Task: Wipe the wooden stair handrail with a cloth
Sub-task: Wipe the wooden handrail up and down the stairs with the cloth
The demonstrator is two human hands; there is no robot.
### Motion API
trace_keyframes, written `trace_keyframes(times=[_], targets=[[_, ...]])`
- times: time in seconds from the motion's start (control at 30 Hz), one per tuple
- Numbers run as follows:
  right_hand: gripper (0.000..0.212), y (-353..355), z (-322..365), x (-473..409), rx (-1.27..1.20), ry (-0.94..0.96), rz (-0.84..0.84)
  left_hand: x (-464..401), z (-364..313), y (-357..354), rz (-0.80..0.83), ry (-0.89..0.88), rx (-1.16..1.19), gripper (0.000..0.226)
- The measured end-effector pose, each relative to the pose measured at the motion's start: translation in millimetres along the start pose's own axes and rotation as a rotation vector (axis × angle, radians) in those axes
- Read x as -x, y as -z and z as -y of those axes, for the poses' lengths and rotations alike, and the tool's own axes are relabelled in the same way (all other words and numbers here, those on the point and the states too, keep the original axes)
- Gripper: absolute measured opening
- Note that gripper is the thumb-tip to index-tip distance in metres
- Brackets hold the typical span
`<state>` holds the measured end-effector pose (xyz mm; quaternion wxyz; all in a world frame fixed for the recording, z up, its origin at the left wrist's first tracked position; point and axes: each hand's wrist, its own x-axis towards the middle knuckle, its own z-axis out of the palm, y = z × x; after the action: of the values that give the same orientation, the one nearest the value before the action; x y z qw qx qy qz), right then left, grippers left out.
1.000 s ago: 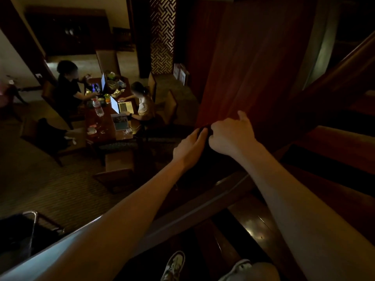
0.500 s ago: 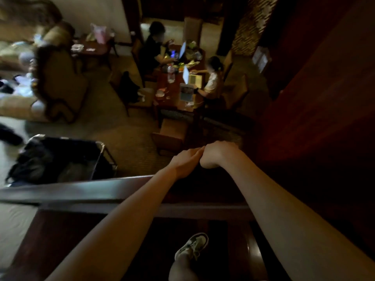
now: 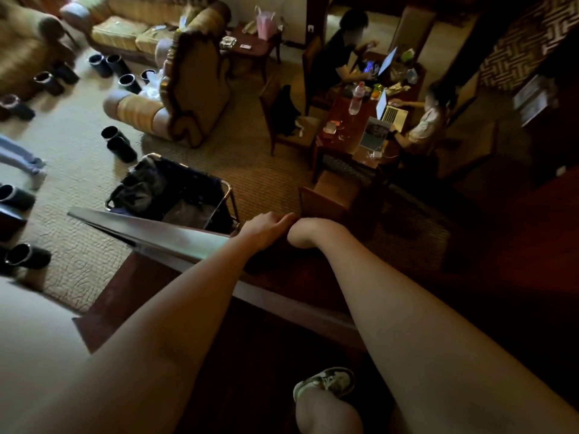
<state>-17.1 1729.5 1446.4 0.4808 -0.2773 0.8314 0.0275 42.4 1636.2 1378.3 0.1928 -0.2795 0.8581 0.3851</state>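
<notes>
The wooden handrail (image 3: pixel 163 236) runs from the middle left down towards the lower right, glossy on top. A dark cloth (image 3: pixel 266 261) lies over it, hard to make out in the dim light. My left hand (image 3: pixel 266 228) rests on the cloth with its fingers curled over the rail's far edge. My right hand (image 3: pixel 308 233) sits knuckle to knuckle beside it, bent down over the cloth, its fingertips hidden behind the rail.
Below the rail stand a black laundry cart (image 3: pixel 181 192), armchairs (image 3: pixel 185 98), several dark boots (image 3: pixel 120 145) and a wooden table (image 3: pixel 354 126) with laptops, where two people sit. My shoe (image 3: pixel 326 383) stands on the dark stair.
The view has swung left and down, so more of the room below shows. Both hands stay together on the cloth, now lying over the rail's top.
</notes>
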Motion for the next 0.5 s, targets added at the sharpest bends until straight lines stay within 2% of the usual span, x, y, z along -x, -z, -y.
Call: trace_keyframes(times=[0.23,0.5], targets=[[0.05,13.0,-31.8,66.9,0.042,-0.057,-0.077,41.4,-50.0,-15.1,-0.171,-0.027,-0.008,0.049],[0.036,34.1,-113.5,175.5,0.082,-0.209,-0.252,86.8,-168.3,-52.4,-0.124,-0.207,0.072,0.047]])
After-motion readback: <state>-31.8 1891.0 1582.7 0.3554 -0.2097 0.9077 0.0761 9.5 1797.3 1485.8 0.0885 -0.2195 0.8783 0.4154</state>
